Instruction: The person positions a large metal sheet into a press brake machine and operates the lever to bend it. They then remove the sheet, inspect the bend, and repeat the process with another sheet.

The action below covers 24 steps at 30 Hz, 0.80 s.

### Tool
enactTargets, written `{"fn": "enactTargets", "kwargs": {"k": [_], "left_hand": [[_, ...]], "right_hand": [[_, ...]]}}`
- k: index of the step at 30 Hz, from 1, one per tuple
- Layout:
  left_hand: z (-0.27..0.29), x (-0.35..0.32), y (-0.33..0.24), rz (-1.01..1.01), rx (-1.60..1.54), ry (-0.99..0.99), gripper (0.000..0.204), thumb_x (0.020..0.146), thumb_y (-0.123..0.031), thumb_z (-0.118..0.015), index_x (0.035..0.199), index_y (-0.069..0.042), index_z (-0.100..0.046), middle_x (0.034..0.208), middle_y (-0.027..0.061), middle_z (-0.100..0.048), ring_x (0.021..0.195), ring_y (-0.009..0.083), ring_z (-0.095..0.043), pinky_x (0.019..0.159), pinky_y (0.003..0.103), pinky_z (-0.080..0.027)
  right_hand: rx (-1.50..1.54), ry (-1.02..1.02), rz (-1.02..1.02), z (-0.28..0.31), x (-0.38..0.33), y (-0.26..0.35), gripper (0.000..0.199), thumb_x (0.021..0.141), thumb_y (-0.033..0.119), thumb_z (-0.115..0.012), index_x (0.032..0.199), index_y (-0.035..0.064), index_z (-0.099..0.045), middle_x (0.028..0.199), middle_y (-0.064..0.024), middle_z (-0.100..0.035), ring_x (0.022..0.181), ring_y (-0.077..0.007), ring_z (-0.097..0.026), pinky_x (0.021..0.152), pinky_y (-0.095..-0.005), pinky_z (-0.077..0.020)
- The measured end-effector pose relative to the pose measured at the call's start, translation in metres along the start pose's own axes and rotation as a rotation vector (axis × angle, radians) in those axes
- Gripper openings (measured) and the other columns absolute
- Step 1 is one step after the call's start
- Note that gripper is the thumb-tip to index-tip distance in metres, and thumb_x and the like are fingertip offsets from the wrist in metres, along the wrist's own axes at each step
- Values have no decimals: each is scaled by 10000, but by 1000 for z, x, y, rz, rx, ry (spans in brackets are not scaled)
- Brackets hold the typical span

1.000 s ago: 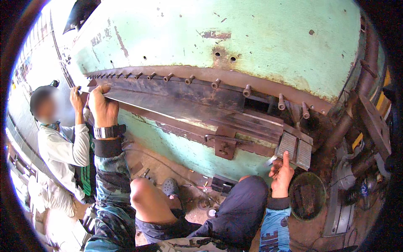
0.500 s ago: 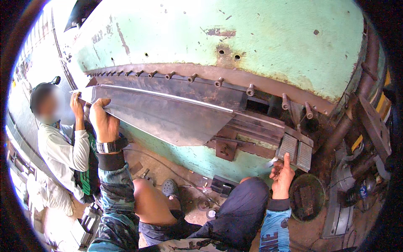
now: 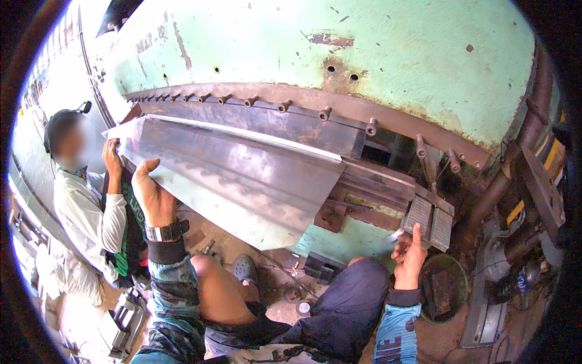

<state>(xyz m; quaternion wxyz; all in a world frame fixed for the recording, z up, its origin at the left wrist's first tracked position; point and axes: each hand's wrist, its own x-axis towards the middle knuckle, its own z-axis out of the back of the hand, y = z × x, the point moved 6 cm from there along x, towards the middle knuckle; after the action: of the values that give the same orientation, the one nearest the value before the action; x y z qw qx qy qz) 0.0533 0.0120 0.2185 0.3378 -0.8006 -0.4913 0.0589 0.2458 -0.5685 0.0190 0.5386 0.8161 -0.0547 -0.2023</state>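
A large, thin metal sheet with tapering ends lies along the long bed of a green press machine, its far edge under the machine's bolted bar. My left hand is at the sheet's near left edge, thumb on show and the other fingers hidden by the sheet. At the bed's right end my right hand is closed beside a ribbed grey block. One digit points up against the block; the others curl by a small whitish piece, and what they hold is unclear. A co-worker's hand holds the sheet's left tip.
The co-worker stands at the left in a light long-sleeved top. A round bin stands below my right hand. On the floor lie a dark box, cables and small tools. Pipes and metal parts crowd the right side.
The sheet's near edge has swung lower and its face looks broader and brighter. My left hand has shifted slightly down and right with it. My right hand stays by the block.
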Motion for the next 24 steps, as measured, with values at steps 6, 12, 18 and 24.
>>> {"fn": "enactTargets", "kwargs": {"k": [6, 12, 18, 24], "left_hand": [[38, -17, 11, 69, 71, -92, 285, 822, 10, -574, 1105, 38, -561, 1072, 158, -651, 1008, 325, -687, 934, 444, -585], [99, -26, 32, 72, 150, -321, 292, 879, 102, -545, 1148, -6, -515, 1025, 119, -587, 925, 280, -630, 906, 451, -587], [116, -45, 45, 128, 90, -289, 340, 902, 98, -521, 1223, -15, -518, 1109, 145, -605, 1018, 318, -642, 968, 490, -573], [135, -60, 62, 309, 62, -419, 398, 890, 13, -565, 1283, 8, -500, 1137, 144, -612, 1056, 338, -646, 981, 519, -569]], "right_hand": [[-39, 2, -14, 1, 1, -1, 576, 920, 590, -749, 766, 40, -670, 665, -50, -654, 475, -129, -582, 378, -262, -412], [-9, 7, -17, 2, 4, -3, 573, 911, 600, -753, 793, 44, -678, 670, -49, -660, 479, -126, -589, 380, -266, -423], [-1, 3, -51, -1, -15, 3, 638, 907, 661, -721, 766, 43, -663, 626, -36, -602, 479, -116, -548, 390, -258, -401], [-102, 229, 195, -33, -85, 35, 479, 1014, 424, -687, 800, -4, -674, 610, -65, -610, 464, -134, -580, 415, -262, -421]]}}
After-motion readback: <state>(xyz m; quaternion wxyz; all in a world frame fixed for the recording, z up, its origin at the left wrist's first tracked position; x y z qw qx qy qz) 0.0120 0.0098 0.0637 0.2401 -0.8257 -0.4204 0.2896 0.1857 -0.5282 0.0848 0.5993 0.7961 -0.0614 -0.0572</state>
